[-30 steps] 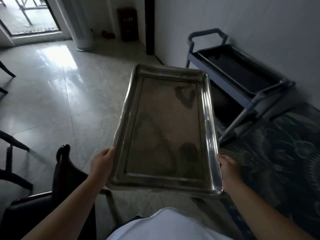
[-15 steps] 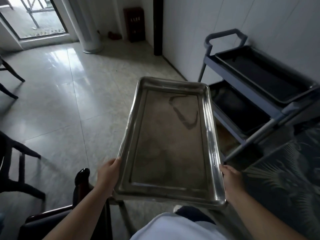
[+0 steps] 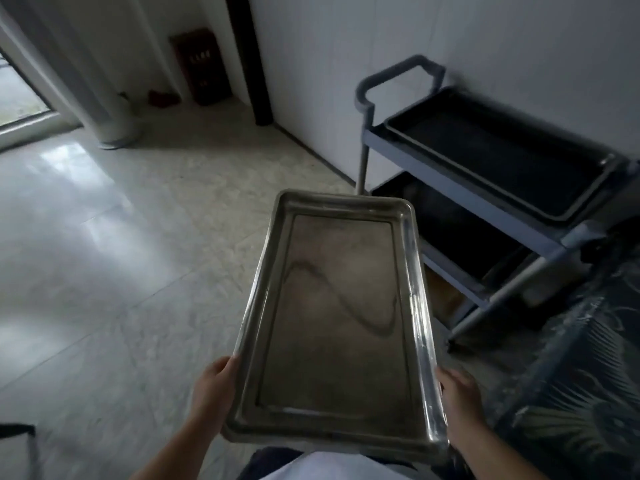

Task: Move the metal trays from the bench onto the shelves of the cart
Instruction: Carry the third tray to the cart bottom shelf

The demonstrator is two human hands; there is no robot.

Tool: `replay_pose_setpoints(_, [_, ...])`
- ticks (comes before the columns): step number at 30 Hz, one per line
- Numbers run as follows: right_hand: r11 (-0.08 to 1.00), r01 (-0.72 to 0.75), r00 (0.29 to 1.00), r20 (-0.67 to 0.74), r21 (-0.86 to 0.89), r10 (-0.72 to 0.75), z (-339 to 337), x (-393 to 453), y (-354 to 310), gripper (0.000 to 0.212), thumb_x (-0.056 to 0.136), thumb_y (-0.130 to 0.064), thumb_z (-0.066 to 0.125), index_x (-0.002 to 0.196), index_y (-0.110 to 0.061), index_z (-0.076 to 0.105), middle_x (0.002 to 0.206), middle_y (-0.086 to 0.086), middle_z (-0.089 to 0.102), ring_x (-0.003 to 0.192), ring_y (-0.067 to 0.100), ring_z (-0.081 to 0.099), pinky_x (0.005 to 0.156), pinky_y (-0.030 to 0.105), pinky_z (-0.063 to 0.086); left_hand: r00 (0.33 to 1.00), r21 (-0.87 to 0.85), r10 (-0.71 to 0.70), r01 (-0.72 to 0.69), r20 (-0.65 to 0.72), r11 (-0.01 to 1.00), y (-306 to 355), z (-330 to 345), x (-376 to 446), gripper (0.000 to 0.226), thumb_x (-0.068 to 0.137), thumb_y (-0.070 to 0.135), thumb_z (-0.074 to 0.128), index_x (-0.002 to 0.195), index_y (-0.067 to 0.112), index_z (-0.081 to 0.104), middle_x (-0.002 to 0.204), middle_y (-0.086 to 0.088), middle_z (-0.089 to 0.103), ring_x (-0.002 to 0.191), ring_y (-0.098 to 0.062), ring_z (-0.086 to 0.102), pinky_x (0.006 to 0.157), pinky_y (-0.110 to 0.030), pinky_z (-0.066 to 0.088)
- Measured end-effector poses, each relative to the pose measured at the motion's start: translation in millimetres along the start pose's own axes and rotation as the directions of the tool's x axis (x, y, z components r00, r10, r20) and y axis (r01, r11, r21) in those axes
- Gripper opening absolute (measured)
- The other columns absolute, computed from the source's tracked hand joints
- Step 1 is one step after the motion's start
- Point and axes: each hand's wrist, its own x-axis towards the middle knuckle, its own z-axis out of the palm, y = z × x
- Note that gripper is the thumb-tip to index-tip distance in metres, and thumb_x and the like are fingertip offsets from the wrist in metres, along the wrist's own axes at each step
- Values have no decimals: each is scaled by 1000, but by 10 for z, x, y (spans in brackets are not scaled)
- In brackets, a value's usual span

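Note:
I carry a long, empty metal tray (image 3: 337, 317) level in front of me, its short end toward my body. My left hand (image 3: 213, 386) grips its near left rim and my right hand (image 3: 459, 393) grips its near right rim. The grey cart (image 3: 460, 174) stands against the white wall at the right, beyond the tray's far right corner. A dark tray (image 3: 502, 157) lies on the cart's top shelf. The middle shelf (image 3: 460, 233) is dark and partly hidden by the top one.
Pale tiled floor (image 3: 104, 271) spreads to the left and ahead. A dark patterned cover (image 3: 581, 375) lies at the lower right beside the cart. A white column (image 3: 107, 98) and a dark door frame (image 3: 249, 60) stand at the back. A chair edge (image 3: 17, 431) shows at the lower left.
I have moved forward with the tray, so the cart is closer and more in front. The dark chairs at the left have dropped out of view. Both hands keep their hold.

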Motion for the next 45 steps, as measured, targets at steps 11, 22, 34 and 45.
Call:
replay_pose_setpoints(11, [974, -158, 934, -294, 164, 201, 747, 51, 224, 25, 88, -17, 64, 65, -11, 69, 77, 17, 71, 78, 36, 64, 78, 48, 51, 930, 162, 164, -227, 329, 960, 916, 293, 1629, 40, 97, 29, 59, 70, 2, 71, 67, -23, 68, 58, -25, 56, 55, -33, 39])
replay_pose_setpoints(22, [875, -251, 813, -400, 414, 423, 1650, -211, -99, 11, 96, -17, 59, 93, -10, 66, 93, 9, 62, 88, 24, 57, 90, 45, 47, 761, 283, 238, -483, 603, 828, 1681, 526, 3000, 40, 98, 33, 51, 73, 8, 68, 68, -19, 66, 66, -35, 61, 58, -39, 48])
replay_pose_setpoints(34, [866, -341, 764, -429, 367, 483, 1804, -315, 350, 15, 97, -20, 55, 88, -12, 65, 80, 2, 63, 70, 13, 56, 62, 26, 44, 773, 332, 167, -442, 612, 833, 1352, 764, 3069, 57, 93, 60, 54, 68, 12, 72, 63, -12, 68, 65, -31, 62, 60, -38, 48])
replay_pose_setpoints(45, [748, -429, 705, -329, 506, 628, 2139, 273, 1081, 20, 91, -6, 53, 74, -4, 62, 79, 20, 55, 75, 26, 49, 68, 37, 34, 806, 431, 93, -406, 585, 806, 640, 1339, 3498, 45, 98, 40, 55, 72, 5, 67, 73, -21, 64, 71, -30, 58, 63, -40, 45])
